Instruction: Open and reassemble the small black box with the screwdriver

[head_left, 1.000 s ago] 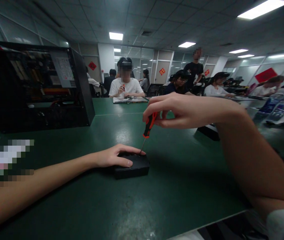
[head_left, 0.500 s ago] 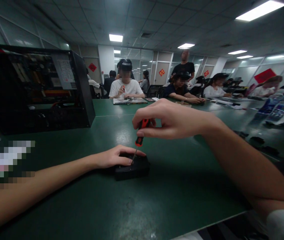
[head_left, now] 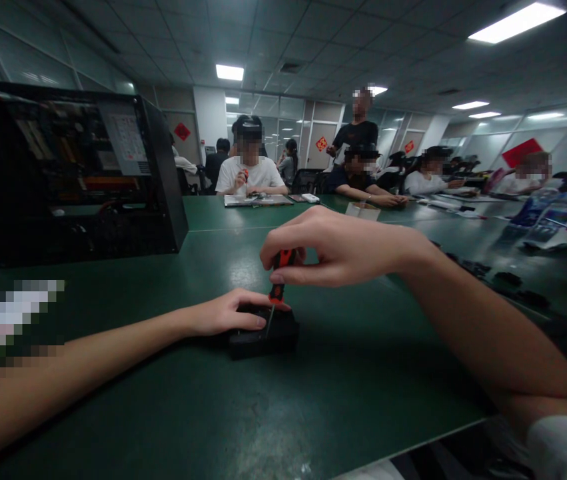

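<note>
A black, box-shaped device [head_left: 283, 333] lies on the green table. My left hand [head_left: 223, 312] grips it from the left, with the thumb on its top and the fingers along its far side. My right hand [head_left: 323, 250] is closed around the red and black handle of a screwdriver [head_left: 277, 290] and hangs above the box. The thin shaft points down and leans slightly, its tip at the top face of the box near my left thumb. Whether the tip sits in a screw is too small to tell.
An open black computer case [head_left: 163, 180] stands at the left of the green table [head_left: 203, 413]. Small dark parts [head_left: 508, 279] and plastic-wrapped bottles [head_left: 538, 213] are at the right. Several people sit across the table; one person in black [head_left: 358, 137] stands behind them.
My right hand has come down a little with the screwdriver, and its tip has moved slightly lower on the box. My left hand stays in place on the box.
</note>
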Demonstrator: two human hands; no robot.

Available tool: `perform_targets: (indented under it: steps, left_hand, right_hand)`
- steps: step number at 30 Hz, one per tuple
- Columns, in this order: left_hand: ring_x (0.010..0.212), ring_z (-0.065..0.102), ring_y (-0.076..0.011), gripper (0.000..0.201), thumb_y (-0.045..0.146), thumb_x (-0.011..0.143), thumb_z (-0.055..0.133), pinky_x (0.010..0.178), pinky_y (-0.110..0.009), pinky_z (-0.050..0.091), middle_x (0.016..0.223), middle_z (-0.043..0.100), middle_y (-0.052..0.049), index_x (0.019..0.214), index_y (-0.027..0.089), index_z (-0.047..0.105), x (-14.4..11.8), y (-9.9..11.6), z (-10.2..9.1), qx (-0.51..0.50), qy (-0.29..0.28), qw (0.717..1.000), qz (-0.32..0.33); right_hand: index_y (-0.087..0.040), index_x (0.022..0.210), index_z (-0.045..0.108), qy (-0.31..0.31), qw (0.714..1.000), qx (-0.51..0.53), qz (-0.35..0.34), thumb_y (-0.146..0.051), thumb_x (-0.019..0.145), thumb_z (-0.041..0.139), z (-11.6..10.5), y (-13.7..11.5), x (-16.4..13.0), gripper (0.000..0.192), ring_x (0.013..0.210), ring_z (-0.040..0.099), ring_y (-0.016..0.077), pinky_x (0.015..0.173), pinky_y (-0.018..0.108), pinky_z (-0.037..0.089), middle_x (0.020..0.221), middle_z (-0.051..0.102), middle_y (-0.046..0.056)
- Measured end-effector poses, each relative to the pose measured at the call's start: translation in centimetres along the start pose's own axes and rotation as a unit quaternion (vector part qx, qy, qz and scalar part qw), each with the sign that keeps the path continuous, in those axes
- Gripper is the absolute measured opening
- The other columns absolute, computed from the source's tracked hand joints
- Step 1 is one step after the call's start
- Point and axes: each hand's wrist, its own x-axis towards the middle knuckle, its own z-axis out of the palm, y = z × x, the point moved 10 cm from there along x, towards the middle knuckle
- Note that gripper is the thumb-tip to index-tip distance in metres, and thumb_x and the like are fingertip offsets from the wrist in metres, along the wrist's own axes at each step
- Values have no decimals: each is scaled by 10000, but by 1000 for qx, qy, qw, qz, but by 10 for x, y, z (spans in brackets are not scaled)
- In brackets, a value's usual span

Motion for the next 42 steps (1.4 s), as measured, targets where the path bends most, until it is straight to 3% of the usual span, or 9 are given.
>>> perform_targets:
  steps: [9, 11, 16, 23, 29, 33, 36, 39, 42]
  left_hand:
    - [1233, 621, -321, 510, 424, 930, 661, 1069, -369, 436, 1343, 694, -92, 1384, 192, 641, -1, 8, 0, 11, 1, 1000, 24]
    - [1230, 621, -322, 513, 426, 931, 659, 1064, -369, 440, 1337, 697, -94, 1386, 191, 639, -1, 8, 0, 16, 1, 1000, 21]
    - [1231, 626, -312, 510, 425, 943, 655, 1073, -358, 434, 1323, 706, -85, 1397, 195, 630, -1, 4, 0, 6, -3, 1000, 16]
    - [1241, 619, -311, 518, 463, 936, 661, 1095, -365, 419, 1331, 701, -78, 1385, 205, 641, -1, 4, 0, 1, -2, 1000, 27]
    - [1251, 607, -322, 515, 449, 933, 657, 1106, -366, 406, 1351, 688, -77, 1384, 200, 643, -2, 13, -1, 32, 4, 999, 38]
    - [1247, 614, -308, 492, 354, 915, 665, 1081, -355, 436, 1346, 693, -77, 1374, 179, 640, -2, 20, -3, 29, 6, 999, 34]
    - [1213, 640, -290, 527, 243, 869, 654, 1030, -337, 477, 1328, 704, -61, 1393, 190, 623, -2, 25, 0, 62, 11, 998, -16]
    - [1151, 672, -283, 585, 187, 815, 661, 955, -307, 514, 1305, 714, -65, 1399, 186, 623, -4, 36, 3, 152, 46, 986, -58]
    - [1035, 711, -279, 515, 333, 843, 709, 877, -305, 536, 1196, 756, -83, 1333, 180, 676, -4, 48, 10, 224, 79, 970, -55]
  right_hand:
    - [-154, 975, 642, 8, 1000, -11, 16, -281, 970, 565, -1, 4, 0, 149, 726, 578, 109, 673, 229, 403, 837, 663, 18]
    - [-157, 1040, 635, 8, 1000, 1, 13, -265, 962, 573, -1, 5, -1, 147, 751, 594, 115, 690, 231, 427, 895, 676, 27]
    - [-138, 1269, 551, -1, 998, 67, -16, -174, 924, 591, 1, -4, -4, 350, 940, 626, 142, 810, 258, 489, 1126, 672, 78]
    - [-127, 1036, 654, 6, 995, 88, -38, -193, 990, 547, 2, -17, 3, 134, 931, 626, 136, 824, 248, 485, 1026, 685, 81]
    - [-172, 1111, 675, -27, 998, 55, -27, -81, 879, 590, 4, -18, -2, 263, 1105, 602, 173, 905, 270, 483, 1292, 604, 99]
    - [-147, 1059, 708, -50, 998, -32, 31, -233, 960, 597, 3, -9, -7, 172, 901, 619, 148, 764, 247, 451, 1068, 671, 82]
    - [-168, 992, 739, -105, 986, -72, 104, -254, 969, 595, 8, 4, -20, 169, 717, 597, 120, 612, 237, 380, 871, 686, 41]
    - [-194, 1015, 758, -174, 969, -57, 167, -223, 948, 600, 19, 15, -48, 174, 701, 620, 131, 584, 243, 378, 855, 706, 39]
    - [-227, 1071, 759, -204, 956, -41, 208, -229, 968, 541, 28, 21, -82, 241, 770, 657, 160, 635, 258, 434, 933, 720, 47]
